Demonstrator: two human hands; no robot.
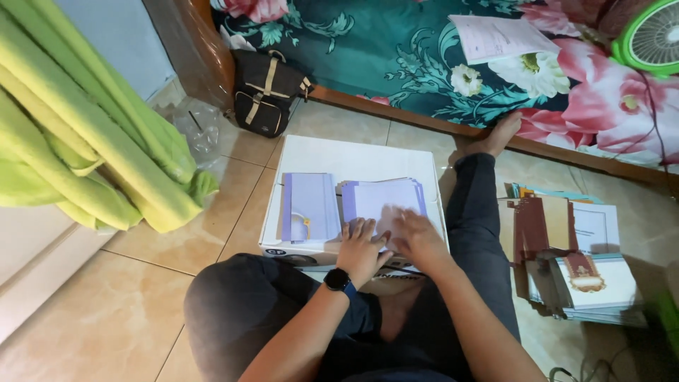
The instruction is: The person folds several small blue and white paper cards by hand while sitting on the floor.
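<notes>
I sit on a tiled floor with a white cardboard box point(332, 152) between my legs. On its lid lie two stacks of pale purple cards: a left stack point(306, 206) and a right stack point(385, 198). My left hand point(361, 249), with a black watch on the wrist, rests fingers-down on the near edge of the right stack. My right hand point(417, 237) presses on the same stack beside it and looks blurred. Neither hand lifts a card clear of the pile.
A black backpack point(265, 90) leans against a floral bedspread point(438, 49) at the back. Green curtain point(85, 134) hangs at left. More stacks of printed cards point(573, 258) lie on the floor at right. A green fan point(654, 35) sits top right.
</notes>
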